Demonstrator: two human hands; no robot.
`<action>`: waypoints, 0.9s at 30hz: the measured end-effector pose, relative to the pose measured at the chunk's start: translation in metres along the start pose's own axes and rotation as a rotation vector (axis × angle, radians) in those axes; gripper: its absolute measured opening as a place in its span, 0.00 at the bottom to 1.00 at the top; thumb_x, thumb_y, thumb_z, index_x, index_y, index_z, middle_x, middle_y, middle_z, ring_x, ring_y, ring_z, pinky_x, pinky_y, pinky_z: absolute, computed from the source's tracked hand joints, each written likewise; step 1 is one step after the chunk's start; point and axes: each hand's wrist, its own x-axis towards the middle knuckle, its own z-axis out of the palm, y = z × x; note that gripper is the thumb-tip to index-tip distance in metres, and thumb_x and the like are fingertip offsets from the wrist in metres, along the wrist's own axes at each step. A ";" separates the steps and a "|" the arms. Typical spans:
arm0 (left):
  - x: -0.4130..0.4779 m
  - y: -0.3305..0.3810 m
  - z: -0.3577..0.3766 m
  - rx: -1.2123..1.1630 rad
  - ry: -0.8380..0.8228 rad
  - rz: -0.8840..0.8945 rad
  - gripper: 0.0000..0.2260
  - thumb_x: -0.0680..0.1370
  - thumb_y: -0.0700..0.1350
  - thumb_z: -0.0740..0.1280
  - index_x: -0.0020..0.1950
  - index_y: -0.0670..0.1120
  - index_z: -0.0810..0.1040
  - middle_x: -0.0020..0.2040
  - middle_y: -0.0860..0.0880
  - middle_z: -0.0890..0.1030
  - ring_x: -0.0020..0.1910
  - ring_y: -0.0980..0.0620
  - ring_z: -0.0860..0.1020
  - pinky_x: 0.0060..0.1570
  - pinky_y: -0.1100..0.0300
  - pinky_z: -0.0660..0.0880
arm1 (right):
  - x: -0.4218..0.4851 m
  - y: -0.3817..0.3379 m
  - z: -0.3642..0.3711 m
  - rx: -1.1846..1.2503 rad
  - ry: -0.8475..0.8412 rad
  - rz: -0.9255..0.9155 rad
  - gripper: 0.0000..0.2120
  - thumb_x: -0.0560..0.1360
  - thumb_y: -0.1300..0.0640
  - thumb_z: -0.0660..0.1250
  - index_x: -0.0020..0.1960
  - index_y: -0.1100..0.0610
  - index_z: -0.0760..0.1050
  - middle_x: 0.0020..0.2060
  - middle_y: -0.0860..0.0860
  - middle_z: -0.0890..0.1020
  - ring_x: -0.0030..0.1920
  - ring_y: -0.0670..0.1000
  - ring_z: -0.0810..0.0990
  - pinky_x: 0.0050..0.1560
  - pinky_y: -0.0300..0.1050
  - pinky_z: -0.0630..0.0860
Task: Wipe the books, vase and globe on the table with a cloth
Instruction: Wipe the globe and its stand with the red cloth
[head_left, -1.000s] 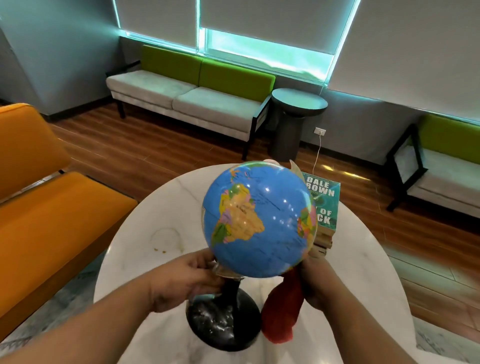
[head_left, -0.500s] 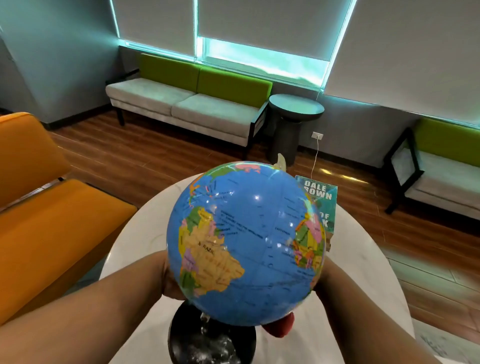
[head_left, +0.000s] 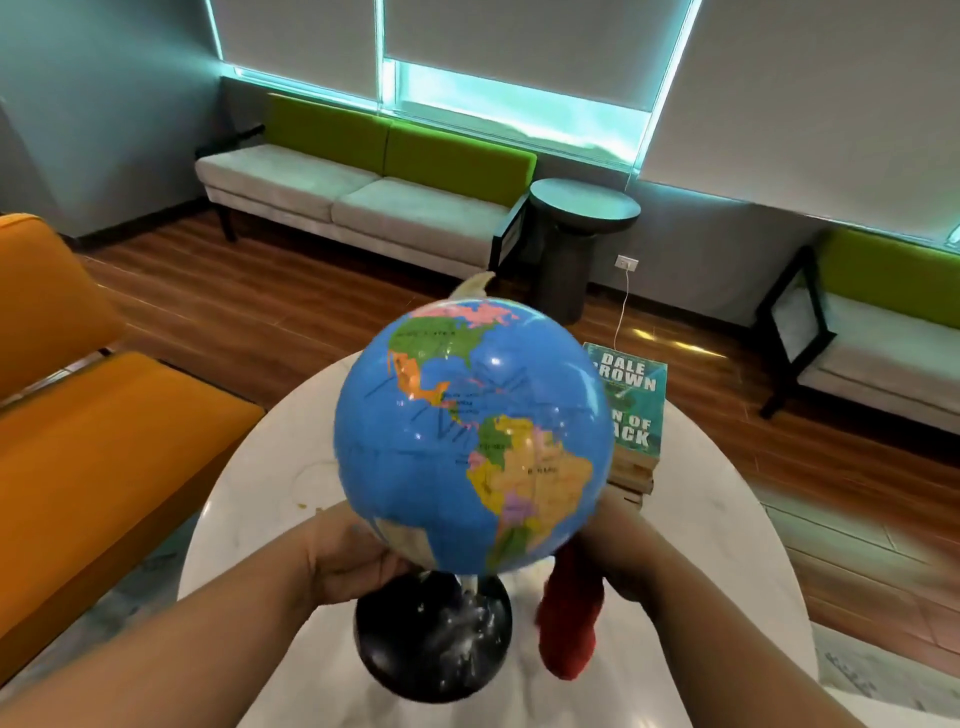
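blue glossy globe (head_left: 472, 436) with bright coloured countries fills the middle of the view, tilted on its short stem above a round black base (head_left: 434, 636). the left hand (head_left: 353, 558) reaches in from the lower left and grips the globe from beneath, fingers curled under the sphere near the stem. the right hand (head_left: 626, 564) sits at the globe's lower right side, largely hidden behind the sphere; it holds a crumpled red cloth (head_left: 569, 621) that hangs down beside the base. the two hands are apart, one on either side of the globe. the base is blurred, and whether it touches the round white marble table (head_left: 249, 499) cannot be told. behind the globe, on the table's far right, a stack of paperback books (head_left: 631, 415) lies flat, a teal cover on top. a cream vase tip (head_left: 472, 283) pokes out above the sphere. an orange sofa (head_left: 104, 441) stands just left of the table; a green-backed grey sofa (head_left: 363, 182) and a dark round side table (head_left: 582, 213) line the far wall.
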 end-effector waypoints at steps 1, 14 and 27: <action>0.006 -0.004 -0.009 0.002 0.025 0.026 0.20 0.51 0.36 0.83 0.42 0.42 0.87 0.46 0.42 0.85 0.42 0.48 0.84 0.39 0.59 0.81 | 0.004 0.011 -0.002 0.053 0.001 0.007 0.13 0.79 0.67 0.60 0.44 0.57 0.82 0.34 0.56 0.81 0.33 0.53 0.82 0.38 0.47 0.80; 0.036 -0.057 -0.034 -0.247 0.368 0.168 0.15 0.69 0.33 0.74 0.54 0.40 0.77 0.39 0.44 0.83 0.34 0.52 0.82 0.35 0.64 0.79 | -0.011 0.078 0.019 -0.175 0.037 0.257 0.13 0.64 0.57 0.72 0.48 0.51 0.79 0.42 0.48 0.84 0.43 0.48 0.83 0.43 0.38 0.76; 0.039 -0.077 -0.026 -0.217 0.578 0.212 0.10 0.79 0.31 0.60 0.52 0.44 0.76 0.43 0.42 0.81 0.42 0.47 0.80 0.39 0.62 0.79 | -0.018 0.095 0.071 -0.699 -0.029 -0.301 0.14 0.76 0.54 0.63 0.59 0.47 0.80 0.53 0.40 0.71 0.56 0.39 0.73 0.58 0.22 0.62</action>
